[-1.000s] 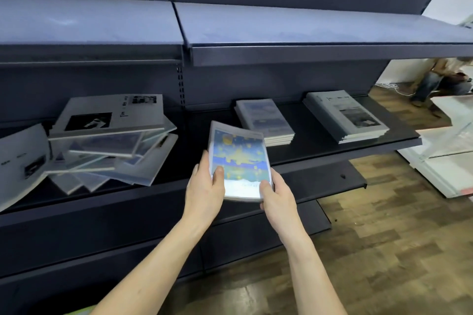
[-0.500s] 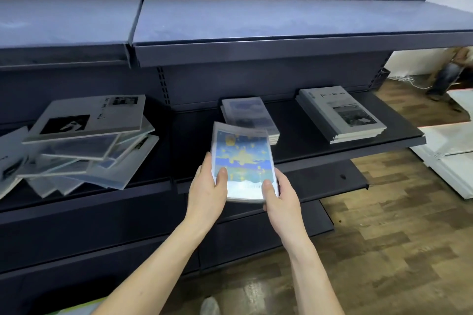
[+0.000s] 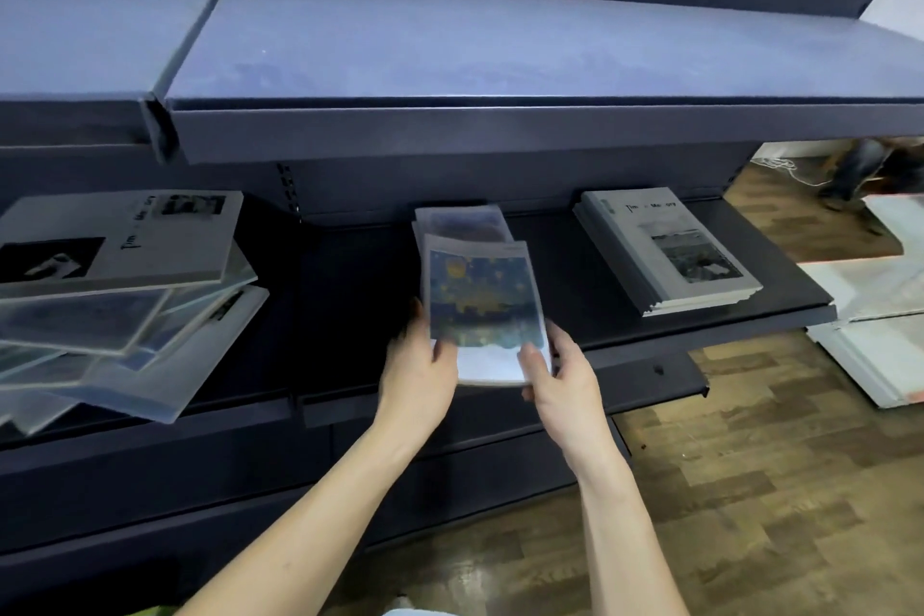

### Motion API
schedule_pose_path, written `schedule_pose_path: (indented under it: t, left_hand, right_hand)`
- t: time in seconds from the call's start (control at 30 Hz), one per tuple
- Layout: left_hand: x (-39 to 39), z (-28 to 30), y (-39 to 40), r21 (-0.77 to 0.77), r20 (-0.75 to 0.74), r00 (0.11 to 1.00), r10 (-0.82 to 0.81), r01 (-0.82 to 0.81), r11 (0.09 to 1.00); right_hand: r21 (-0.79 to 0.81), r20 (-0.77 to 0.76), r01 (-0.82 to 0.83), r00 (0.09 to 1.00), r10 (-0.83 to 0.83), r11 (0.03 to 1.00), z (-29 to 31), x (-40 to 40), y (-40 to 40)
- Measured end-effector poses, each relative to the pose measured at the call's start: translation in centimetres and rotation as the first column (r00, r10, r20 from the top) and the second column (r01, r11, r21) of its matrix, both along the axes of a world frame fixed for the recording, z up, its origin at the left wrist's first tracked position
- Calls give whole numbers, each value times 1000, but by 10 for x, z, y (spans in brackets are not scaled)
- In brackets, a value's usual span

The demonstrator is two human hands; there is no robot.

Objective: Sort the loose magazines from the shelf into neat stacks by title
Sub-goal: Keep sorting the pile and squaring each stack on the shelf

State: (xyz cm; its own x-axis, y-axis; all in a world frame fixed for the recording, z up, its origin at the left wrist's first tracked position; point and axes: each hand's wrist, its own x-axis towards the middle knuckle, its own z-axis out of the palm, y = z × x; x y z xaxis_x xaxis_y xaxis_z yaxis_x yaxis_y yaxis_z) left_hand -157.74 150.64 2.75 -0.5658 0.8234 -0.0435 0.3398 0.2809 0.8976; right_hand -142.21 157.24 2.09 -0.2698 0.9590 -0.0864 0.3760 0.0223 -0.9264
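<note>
Two dark shelf boards, the bare upper shelf [image 3: 500, 50] and the middle shelf [image 3: 780, 300] below it, are being seen from closer than half a second ago, and the blue-and-yellow magazine [image 3: 482, 300] is now being carried further in, its far edge overlapping the matching blue stack [image 3: 462, 221] at the back. It is being pinched at its near corners, thumbs on the cover, by the left hand [image 3: 417, 368] and the right hand [image 3: 562, 378]. A tumbled loose pile [image 3: 125, 295] is lying to the left and a neat grey stack [image 3: 665, 250] to the right, with nothing standing between magazine and blue stack.
</note>
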Motion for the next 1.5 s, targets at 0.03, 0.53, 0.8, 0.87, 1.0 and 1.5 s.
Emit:
schedule_pose_path:
  t: [0.03,0.53,0.8,0.87,1.0,1.5]
  left_hand:
    - [-1,0,5,-4,-2,1000,-3,3,1000]
    - [9,0,59,-138,-13,997,80,-81,987]
    - [3,-20,50,-155,-143,986,-90,68,986]
    - [0,-21,55,-174,-200,978,-56,21,985]
    - [-6,-23,64,-132,-166,986,13,-35,991]
    - [-20,-17,100,-169,-163,987,-11,-17,986]
  right_hand:
    - [9,20,-9,1000,9,1000,-2,-2,7]
    - [73,-20,-201,979,203,977,2,0,80]
    - [215,88,-309,951,297,926,-18,12,94]
    - [232,89,-304,953,291,924,-17,10,100]
    - [268,95,-315,949,301,910,-19,5,111]
    - [313,232,-311,941,245,898,-29,-22,145]
